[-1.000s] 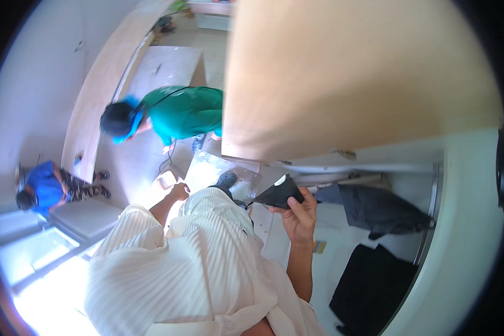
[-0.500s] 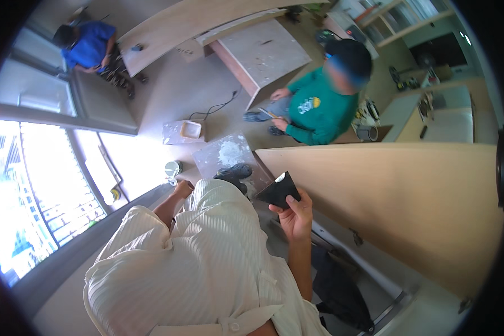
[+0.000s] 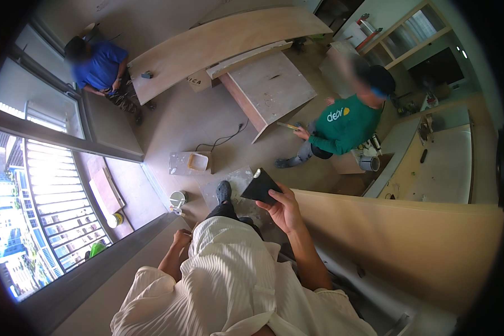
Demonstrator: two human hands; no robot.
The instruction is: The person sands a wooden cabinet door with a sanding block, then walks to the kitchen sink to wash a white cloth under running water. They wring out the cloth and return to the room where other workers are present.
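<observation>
My right hand (image 3: 285, 210) is raised in front of me with its fingers curled round a flat black rectangular object (image 3: 260, 186), thumb on one edge and fingertips behind, so the thing stands tilted above my palm. I take that black object as my landmark. Below it and to its left, my left hand (image 3: 181, 238) hangs by my hip against my white ribbed shirt (image 3: 229, 280); it seems loosely closed and empty, though I cannot tell for certain. Just left of the object, my dark shoe (image 3: 223, 191) stands on a grey sheet on the floor (image 3: 173, 123). Further left sit a small white pail (image 3: 177, 198) and a shallow tray holding a square yellowish container (image 3: 197, 162). Right of the object, close by, a long pale wooden panel (image 3: 409, 235) runs under my forearm. Above and to the right, a person in a green shirt (image 3: 344, 126) crouches beside a tilted wooden board (image 3: 271, 89). Far up to the left, a person in blue (image 3: 102, 67) kneels near the window frame.
</observation>
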